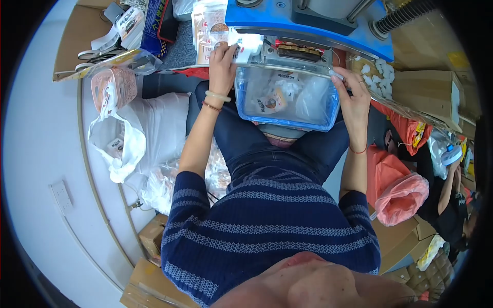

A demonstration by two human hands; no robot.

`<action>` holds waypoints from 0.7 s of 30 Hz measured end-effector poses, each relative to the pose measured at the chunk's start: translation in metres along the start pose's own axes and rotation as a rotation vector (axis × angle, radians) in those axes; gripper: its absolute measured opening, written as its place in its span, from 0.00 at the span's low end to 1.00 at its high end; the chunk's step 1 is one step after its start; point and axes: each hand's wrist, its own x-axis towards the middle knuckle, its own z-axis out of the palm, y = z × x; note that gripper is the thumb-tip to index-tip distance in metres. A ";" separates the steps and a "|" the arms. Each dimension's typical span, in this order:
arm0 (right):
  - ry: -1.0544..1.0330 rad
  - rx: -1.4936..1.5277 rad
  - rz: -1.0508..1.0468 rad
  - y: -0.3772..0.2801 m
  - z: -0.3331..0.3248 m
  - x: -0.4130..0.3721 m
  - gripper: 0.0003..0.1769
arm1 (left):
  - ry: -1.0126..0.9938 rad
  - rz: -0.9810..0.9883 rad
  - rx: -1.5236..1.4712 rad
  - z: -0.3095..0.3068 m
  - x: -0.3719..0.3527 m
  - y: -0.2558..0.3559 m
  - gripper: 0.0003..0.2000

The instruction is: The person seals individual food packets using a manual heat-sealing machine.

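Note:
My left hand is closed, fingertips at the left edge of a small white printed packet by the work surface's front edge. Just behind it lies a pile of printed pouches. My right hand pinches the right front corner of a clear-edged metal tray between thumb and fingers. On that tray sits a brownish metal block, below the front of a blue press. A blue plastic bin between my knees holds printed packets and clear film.
At left stand a pink basket and a white sack. Scissors lie in the carton at upper left. White foam bits and cartons are at right. A red bag stands near another person's arm.

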 end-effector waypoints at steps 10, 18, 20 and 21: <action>-0.128 0.210 -0.153 -0.039 0.044 -0.025 0.12 | -0.260 -0.522 -0.792 -0.057 0.007 0.074 0.09; -0.193 -0.017 -0.449 -0.063 0.005 0.020 0.11 | -0.684 -0.527 -0.946 -0.074 0.034 0.109 0.11; -0.272 -0.077 -0.449 -0.055 0.000 0.022 0.11 | -0.958 -0.656 -1.079 -0.068 0.035 0.108 0.12; -0.396 -0.080 -0.382 -0.048 0.002 0.022 0.12 | -1.022 -0.628 -1.116 -0.053 0.027 0.099 0.12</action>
